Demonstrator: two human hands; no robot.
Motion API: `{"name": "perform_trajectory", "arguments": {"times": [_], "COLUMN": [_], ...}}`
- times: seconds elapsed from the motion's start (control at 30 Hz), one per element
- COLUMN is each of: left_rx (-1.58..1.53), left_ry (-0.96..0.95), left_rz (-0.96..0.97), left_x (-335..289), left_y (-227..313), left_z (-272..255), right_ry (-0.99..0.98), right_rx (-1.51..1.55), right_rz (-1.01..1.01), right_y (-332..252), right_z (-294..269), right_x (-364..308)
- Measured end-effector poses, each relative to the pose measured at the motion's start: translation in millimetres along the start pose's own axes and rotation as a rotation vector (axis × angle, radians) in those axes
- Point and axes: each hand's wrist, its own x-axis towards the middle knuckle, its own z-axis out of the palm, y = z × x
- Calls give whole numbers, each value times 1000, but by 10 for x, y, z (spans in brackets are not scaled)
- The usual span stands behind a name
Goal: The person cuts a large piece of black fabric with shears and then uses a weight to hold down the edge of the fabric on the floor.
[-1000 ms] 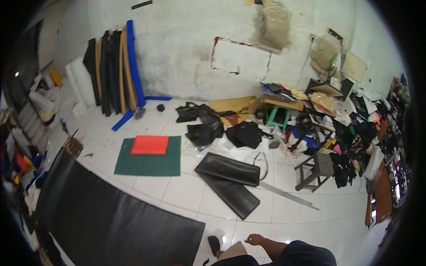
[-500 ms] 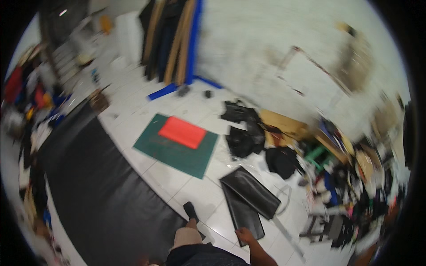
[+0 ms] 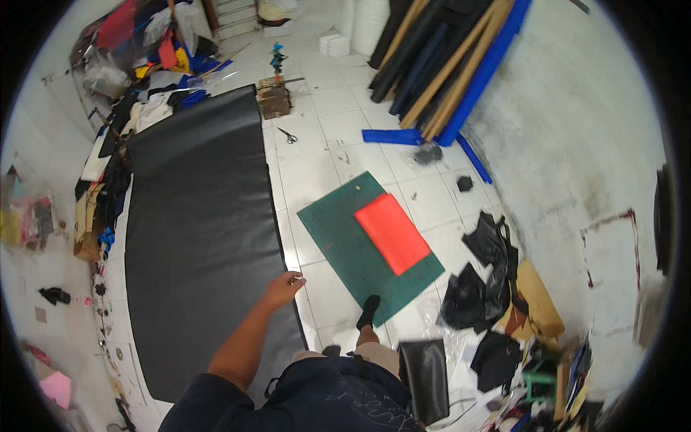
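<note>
My left hand (image 3: 285, 289) hangs above the right edge of a long black sheet (image 3: 198, 237), which looks like leatherette spread on the floor. Its fingers are loosely bent and a little apart, and nothing shows in them. My right hand is out of the picture. A folded black sheet (image 3: 424, 378) lies on the floor by my right leg. Ahead of my foot, a folded red sheet (image 3: 392, 234) rests on a green cutting mat (image 3: 338, 241).
Scissors (image 3: 288, 135) lie on the white tiles beyond the mat. Several long rolls (image 3: 432, 72) lean against the back wall. Black scraps (image 3: 489, 273) and a green stool (image 3: 540, 381) are at the right. Piled fabric (image 3: 151, 65) fills the far left.
My view has turned left, so the scene has swung to the right. My left hand has come into view. My right hand, earlier at the folded black sheet, has gone out of view.
</note>
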Motion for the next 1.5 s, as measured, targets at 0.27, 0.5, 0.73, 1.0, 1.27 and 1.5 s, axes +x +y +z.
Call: {"name": "perform_trajectory", "arguments": {"times": [0.27,0.5,0.73,1.0,1.27,1.5], "left_rx": [-54,734,444,-668,-599,-955], "left_ry": [33,-241,-72,797,918,499], "left_rz": [-352,-514,-464,-393,-721,-989], "left_x": [175,-176,1773,3975,5560,6337], "left_y": [-660,-1793,-888,527,823,1946], "left_z": [87,157,-419,-2669,-1970,-1515], "right_ry": [22,78,-201,-912,-983,-1358], "right_rx": [-469,-505,-991,-1790,-2522,-3018], "right_rz": [-347,-888,-1140,-1183,-1576,-122], "right_y": [-3714,-8327,-9868,-10057,-11858,-12975], "right_z": [-518,1131,4298,7536,9831,10511], "right_x": [1107,1510,1283,-481,-31,-260]}}
